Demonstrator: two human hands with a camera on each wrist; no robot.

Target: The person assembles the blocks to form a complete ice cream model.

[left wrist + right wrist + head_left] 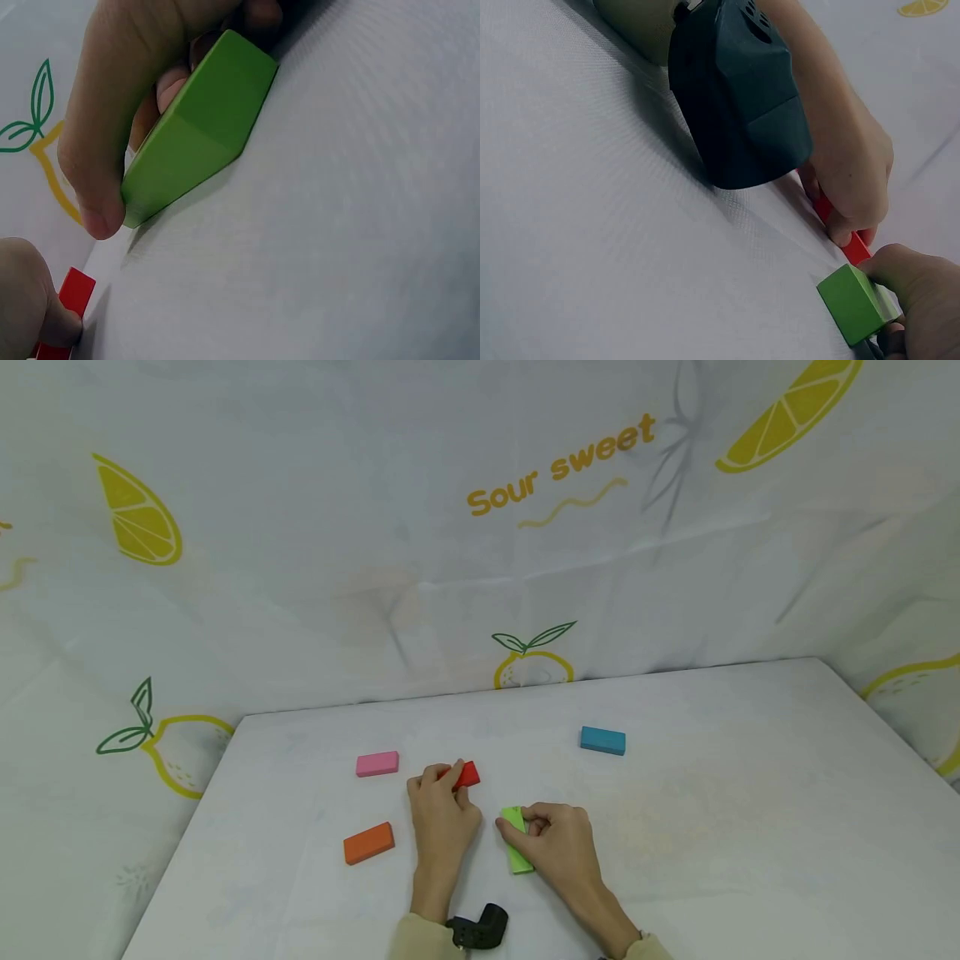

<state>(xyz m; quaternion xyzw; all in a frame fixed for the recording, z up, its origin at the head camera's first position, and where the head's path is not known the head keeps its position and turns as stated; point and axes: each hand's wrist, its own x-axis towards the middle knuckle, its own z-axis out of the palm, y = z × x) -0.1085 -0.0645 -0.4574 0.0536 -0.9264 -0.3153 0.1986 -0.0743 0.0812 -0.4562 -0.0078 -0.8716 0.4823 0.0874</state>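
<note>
My left hand (442, 818) grips a red block (469, 773) near the middle of the white table, its thumb on the near side. The fingers hide the left part of the block. Just to the right, my right hand (562, 843) pinches a light green block (519, 858) between thumb and fingers at its right side. In the left wrist view the green block (195, 127) looks large and tilted, one edge low at the tabletop. From the right wrist, the green block (853, 300) appears nearer than the red block (855, 247).
A pink block (377, 764) lies behind and left of my left hand, and an orange block (369, 843) lies to its left. Farther back on the right is a blue block (603, 741). A black wrist camera (480, 928) sticks out beside the left sleeve. Lemon-printed cloth hangs behind the table.
</note>
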